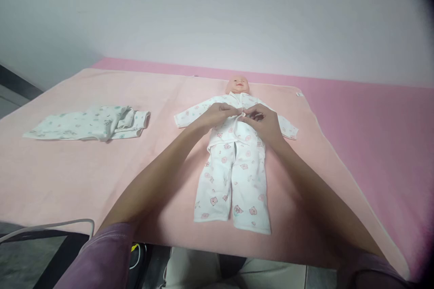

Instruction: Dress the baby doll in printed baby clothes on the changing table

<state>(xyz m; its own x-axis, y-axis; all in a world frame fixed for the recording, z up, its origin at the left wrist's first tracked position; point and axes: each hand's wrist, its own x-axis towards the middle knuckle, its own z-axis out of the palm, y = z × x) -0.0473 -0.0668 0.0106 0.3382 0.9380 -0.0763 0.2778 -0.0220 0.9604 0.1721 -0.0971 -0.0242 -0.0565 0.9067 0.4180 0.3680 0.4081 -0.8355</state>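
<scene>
A baby doll lies on its back, dressed in a white printed jacket and matching trousers. Both my hands meet at the jacket's front, over the doll's chest. My left hand pinches the front edge of the jacket from the left. From the right, my right hand has its thumb and forefinger closed at a small pale button on the same edge. The fingertips partly hide the cloth there. The jacket's sleeves stretch out to either side, and its lower front hangs slightly apart.
A folded white garment with a bluish print lies at the left. A peach blanket covers much of the pink surface. Behind rises a pale wall. A white cable runs at the lower left edge.
</scene>
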